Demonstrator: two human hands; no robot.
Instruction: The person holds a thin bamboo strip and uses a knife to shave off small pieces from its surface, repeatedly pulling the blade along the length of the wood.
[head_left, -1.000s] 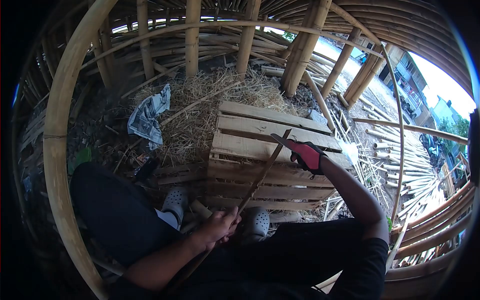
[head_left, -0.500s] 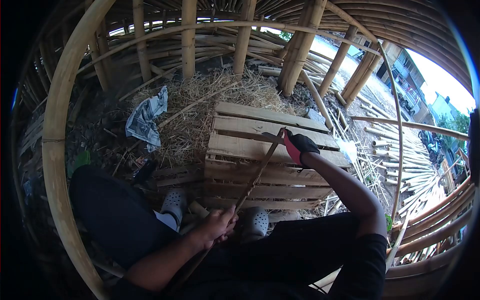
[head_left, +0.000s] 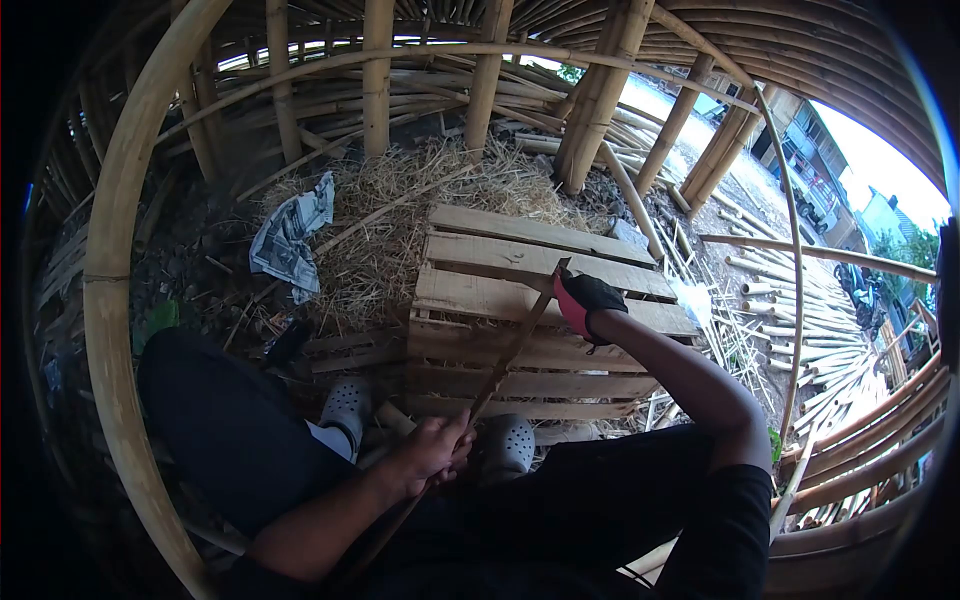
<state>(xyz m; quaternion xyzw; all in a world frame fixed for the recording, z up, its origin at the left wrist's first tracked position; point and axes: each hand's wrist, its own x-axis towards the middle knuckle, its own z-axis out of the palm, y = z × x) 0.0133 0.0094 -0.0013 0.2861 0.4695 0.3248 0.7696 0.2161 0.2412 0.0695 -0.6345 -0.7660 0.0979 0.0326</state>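
My left hand (head_left: 438, 447) is bare and wrapped round the lower part of a long thin bamboo strip (head_left: 505, 360). The strip slants up and to the right, and its top end lies over a slatted wooden crate (head_left: 540, 345). My right hand (head_left: 588, 303), in a black and red glove, is closed at that top end. A small dark blade (head_left: 562, 268) sticks up from its fingers; its handle is hidden in the glove. The strip's lower end runs down into shadow by my legs.
Straw (head_left: 400, 215) and a crumpled printed sheet (head_left: 292, 240) lie beyond the crate. A thick bamboo pole (head_left: 110, 290) curves down the left side. Upright bamboo posts (head_left: 377, 80) stand ahead, and cut bamboo poles (head_left: 820, 330) lie at the right.
My right hand has moved slightly down and left, and the blade has turned from pointing left to pointing up. My left hand keeps its hold on the strip.
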